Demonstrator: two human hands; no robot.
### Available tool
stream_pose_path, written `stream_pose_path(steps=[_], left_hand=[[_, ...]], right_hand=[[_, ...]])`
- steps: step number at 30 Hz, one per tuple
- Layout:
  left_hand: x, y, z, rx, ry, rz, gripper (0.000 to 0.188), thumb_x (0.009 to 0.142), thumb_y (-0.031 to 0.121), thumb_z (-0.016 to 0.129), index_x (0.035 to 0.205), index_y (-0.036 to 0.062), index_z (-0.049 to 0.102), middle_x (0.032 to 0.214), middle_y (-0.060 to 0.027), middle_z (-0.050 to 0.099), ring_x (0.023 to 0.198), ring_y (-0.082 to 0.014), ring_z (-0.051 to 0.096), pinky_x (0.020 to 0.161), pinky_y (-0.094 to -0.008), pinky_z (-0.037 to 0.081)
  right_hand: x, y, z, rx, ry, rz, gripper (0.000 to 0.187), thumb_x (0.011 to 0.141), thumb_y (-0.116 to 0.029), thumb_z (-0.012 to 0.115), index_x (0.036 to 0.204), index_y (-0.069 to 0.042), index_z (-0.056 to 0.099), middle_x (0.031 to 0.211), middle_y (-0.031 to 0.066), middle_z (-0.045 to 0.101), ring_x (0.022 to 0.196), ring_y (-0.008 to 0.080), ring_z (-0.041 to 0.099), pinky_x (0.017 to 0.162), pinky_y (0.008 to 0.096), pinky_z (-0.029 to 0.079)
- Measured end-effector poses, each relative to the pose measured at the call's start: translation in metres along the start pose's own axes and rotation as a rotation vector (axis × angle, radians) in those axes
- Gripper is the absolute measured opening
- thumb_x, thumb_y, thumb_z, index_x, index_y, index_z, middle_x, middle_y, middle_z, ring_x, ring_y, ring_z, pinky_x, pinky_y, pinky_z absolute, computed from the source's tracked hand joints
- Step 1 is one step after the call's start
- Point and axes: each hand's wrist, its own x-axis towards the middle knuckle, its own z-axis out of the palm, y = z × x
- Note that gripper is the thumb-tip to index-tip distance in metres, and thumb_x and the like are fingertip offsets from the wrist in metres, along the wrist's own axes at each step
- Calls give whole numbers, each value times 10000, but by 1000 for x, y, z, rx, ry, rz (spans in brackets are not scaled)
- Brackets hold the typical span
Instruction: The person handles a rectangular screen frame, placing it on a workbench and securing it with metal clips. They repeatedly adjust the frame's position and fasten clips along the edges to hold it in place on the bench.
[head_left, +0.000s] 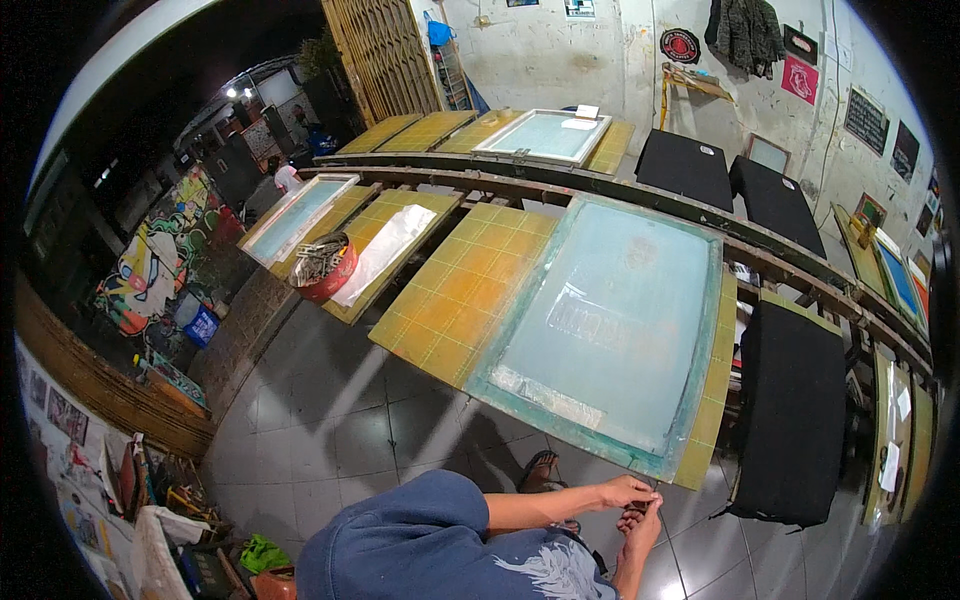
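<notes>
My left hand and my right hand meet at the lower middle, just off the near edge of a printing screen. The fingertips of both are pinched together, and whatever small thing may lie between them is too small to make out. Beyond them the large screen, with pale blue mesh and a green-stained frame, lies on a yellow gridded board. Faint lettering and a strip of clear tape show on its mesh. Neither hand touches the screen.
Further left, a red tub full of metal pieces sits by a white sheet on another board. A black-covered board stands at right. Long metal rails run across behind. Grey tiles cover the floor.
</notes>
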Motion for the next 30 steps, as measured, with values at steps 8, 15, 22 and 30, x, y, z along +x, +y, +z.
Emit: stream_pose_path(steps=[8, 15, 22, 30], left_hand=[[14, -18, 6, 36, 209, -23, 405, 839, 457, 779, 933, 69, 709, 837, 12, 665, 722, -79, 570, 584, -239, 429], [9, -18, 4, 259, 157, -84, 654, 848, 724, 580, 680, 93, 605, 665, -7, 564, 598, -117, 515, 533, -294, 408], [-119, 52, -48, 381, -177, -264, 937, 929, 773, 298, 1193, -49, 663, 1098, -157, 702, 926, -200, 668, 831, -322, 510], [-267, 131, -193, -33, 875, 467, 622, 1011, 535, 400, 1289, 3, 565, 1092, -165, 710, 978, -219, 684, 773, -338, 514]], right_hand=[[-9, 6, -1, -386, 126, -465, 217, 984, -186, 614, 923, 17, 568, 666, 46, 578, 524, 71, 514, 428, 211, 394], [17, 35, -16, -135, -8, -302, 402, 1038, -361, 498, 901, 9, 577, 627, 47, 559, 492, 98, 505, 431, 238, 409], [39, 17, -74, -42, 27, 31, 514, 1008, -465, 465, 1118, 29, 551, 881, 156, 605, 749, 260, 598, 655, 346, 457], [50, -87, -71, -495, 339, -392, 514, 1044, -429, 445, 1152, 37, 634, 1009, 118, 657, 819, 178, 601, 701, 306, 490]])
